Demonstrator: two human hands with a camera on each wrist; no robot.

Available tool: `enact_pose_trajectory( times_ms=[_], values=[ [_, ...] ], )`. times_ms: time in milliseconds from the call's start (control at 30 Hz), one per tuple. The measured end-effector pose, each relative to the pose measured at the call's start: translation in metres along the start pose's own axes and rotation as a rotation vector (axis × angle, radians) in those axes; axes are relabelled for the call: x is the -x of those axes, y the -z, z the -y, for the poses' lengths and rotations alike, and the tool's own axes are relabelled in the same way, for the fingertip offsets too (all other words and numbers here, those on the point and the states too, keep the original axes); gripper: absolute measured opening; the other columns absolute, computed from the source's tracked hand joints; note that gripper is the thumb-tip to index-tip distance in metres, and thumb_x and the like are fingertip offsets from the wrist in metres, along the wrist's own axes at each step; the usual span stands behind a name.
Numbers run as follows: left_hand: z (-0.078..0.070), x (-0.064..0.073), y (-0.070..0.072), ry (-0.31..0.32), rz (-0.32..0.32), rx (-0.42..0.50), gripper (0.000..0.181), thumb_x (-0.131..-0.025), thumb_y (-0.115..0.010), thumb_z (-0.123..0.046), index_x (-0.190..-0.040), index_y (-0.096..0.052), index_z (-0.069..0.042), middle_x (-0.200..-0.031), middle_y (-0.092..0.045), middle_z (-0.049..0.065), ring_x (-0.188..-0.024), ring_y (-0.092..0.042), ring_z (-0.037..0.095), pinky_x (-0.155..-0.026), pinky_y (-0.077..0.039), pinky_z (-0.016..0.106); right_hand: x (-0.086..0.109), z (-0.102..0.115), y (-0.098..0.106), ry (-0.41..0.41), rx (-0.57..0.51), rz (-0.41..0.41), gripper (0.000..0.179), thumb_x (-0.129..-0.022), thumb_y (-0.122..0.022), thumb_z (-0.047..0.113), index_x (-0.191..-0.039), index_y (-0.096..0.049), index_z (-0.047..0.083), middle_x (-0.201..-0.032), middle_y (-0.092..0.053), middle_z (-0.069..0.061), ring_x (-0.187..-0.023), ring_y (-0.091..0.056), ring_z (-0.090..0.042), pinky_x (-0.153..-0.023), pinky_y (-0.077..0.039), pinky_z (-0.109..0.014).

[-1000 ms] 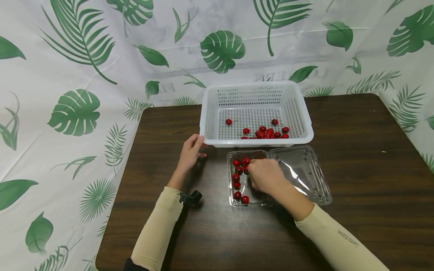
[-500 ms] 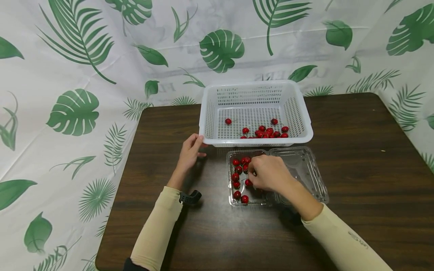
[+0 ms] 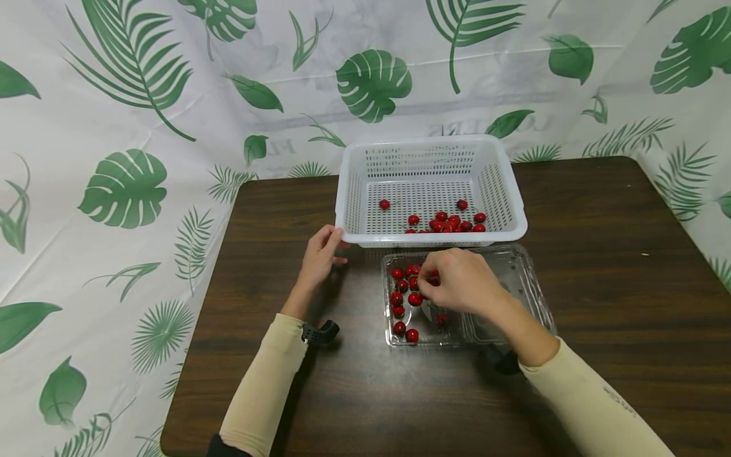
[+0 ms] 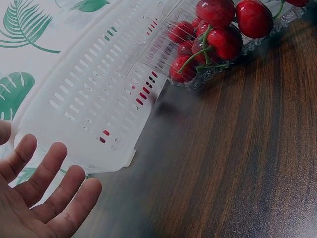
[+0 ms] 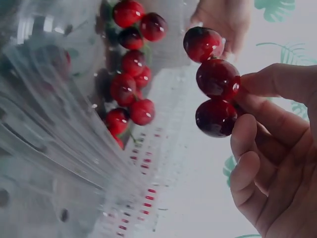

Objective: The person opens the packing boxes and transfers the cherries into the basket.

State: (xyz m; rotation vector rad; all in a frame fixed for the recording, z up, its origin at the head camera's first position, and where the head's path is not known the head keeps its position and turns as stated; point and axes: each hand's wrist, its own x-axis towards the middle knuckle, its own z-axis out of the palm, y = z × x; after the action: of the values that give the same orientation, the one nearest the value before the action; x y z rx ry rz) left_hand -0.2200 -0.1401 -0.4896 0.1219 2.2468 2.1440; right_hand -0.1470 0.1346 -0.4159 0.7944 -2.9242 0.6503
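In the head view my left hand point(image 3: 318, 255) rests at the near left corner of the white plastic basket point(image 3: 434, 238), thumb on the rim. Its fingers look extended and loosely spread in the left wrist view. Over the clear plastic clamshell box point(image 3: 394, 344), the right hand point(image 3: 461, 279) pinches at a cherry point(image 5: 218, 79) with thumb and fingers. Two more cherries lie against that one; whether it is held by fruit or stem, I cannot tell. Several cherries point(image 3: 397, 298) line the box's left side, and another cherry point(image 3: 442, 319) lies under the hand.
Inside the basket, more cherries point(image 3: 451, 223) gather along the near side, with a few scattered behind. The box's transparent lid point(image 3: 508, 273) lies folded out to the right. A dark wooden table point(image 3: 274, 216) bears everything, before a leaf-patterned cloth point(image 3: 228, 101).
The right hand has risen slightly and shifted right over the box, bringing cherries beneath it into view. One cherry by its fingertips has moved a little away from the near edge. The left hand stays put.
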Motion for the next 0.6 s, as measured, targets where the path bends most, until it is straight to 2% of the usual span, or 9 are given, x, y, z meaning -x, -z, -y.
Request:
enact_pose_trajectory(
  times_ms=[100, 200, 300, 467, 600],
  values=[
    [-0.001, 0.000, 0.001, 0.006, 0.001, 0.000, 0.027, -0.104, -0.050, -0.021, -0.106, -0.056, 0.005, -0.097, -0.062, 0.011, -0.102, -0.057, 0.047, -0.067, -0.060, 0.046, -0.003, -0.001, 0.006, 0.002, -0.015, -0.016, 0.005, -0.081, -0.072, 0.020, -0.078, -0.073, 0.023, -0.076, -0.066, 0.013, -0.057, -0.047, -0.006, -0.047, -0.041, -0.029],
    [-0.001, -0.001, 0.002, 0.007, 0.010, -0.005, 0.029, -0.104, -0.050, -0.022, -0.108, -0.056, 0.006, -0.098, -0.062, 0.012, -0.096, -0.061, 0.035, -0.070, -0.059, 0.052, -0.006, -0.002, 0.013, 0.003, -0.035, -0.030, 0.005, -0.082, -0.072, 0.020, -0.079, -0.074, 0.023, -0.074, -0.066, 0.013, -0.055, -0.047, -0.006, -0.045, -0.039, -0.028],
    [-0.001, -0.001, 0.002, 0.005, 0.014, -0.008, 0.031, -0.104, -0.050, -0.023, -0.109, -0.056, 0.007, -0.100, -0.062, 0.016, -0.095, -0.062, 0.032, -0.070, -0.059, 0.051, -0.009, -0.004, 0.022, 0.010, -0.047, -0.056, 0.005, -0.082, -0.072, 0.020, -0.078, -0.074, 0.022, -0.072, -0.065, 0.012, -0.053, -0.046, -0.007, -0.043, -0.037, -0.028],
    [0.001, -0.001, 0.001, -0.002, 0.008, -0.006, 0.031, -0.104, -0.050, -0.024, -0.107, -0.056, 0.006, -0.100, -0.062, 0.017, -0.102, -0.056, 0.048, -0.064, -0.060, 0.038, -0.016, -0.012, 0.033, -0.002, -0.049, -0.107, 0.004, -0.082, -0.071, 0.017, -0.079, -0.074, 0.018, -0.070, -0.065, 0.008, -0.055, -0.050, -0.009, -0.045, -0.041, -0.028],
    [0.002, -0.001, 0.002, -0.010, 0.010, 0.003, 0.030, -0.104, -0.050, -0.024, -0.106, -0.055, 0.006, -0.099, -0.061, 0.018, -0.105, -0.053, 0.055, -0.062, -0.059, 0.033, -0.022, -0.020, 0.040, -0.054, -0.072, -0.130, 0.006, -0.083, -0.070, 0.018, -0.080, -0.074, 0.016, -0.071, -0.066, 0.005, -0.056, -0.051, -0.010, -0.046, -0.042, -0.030]
  ],
)
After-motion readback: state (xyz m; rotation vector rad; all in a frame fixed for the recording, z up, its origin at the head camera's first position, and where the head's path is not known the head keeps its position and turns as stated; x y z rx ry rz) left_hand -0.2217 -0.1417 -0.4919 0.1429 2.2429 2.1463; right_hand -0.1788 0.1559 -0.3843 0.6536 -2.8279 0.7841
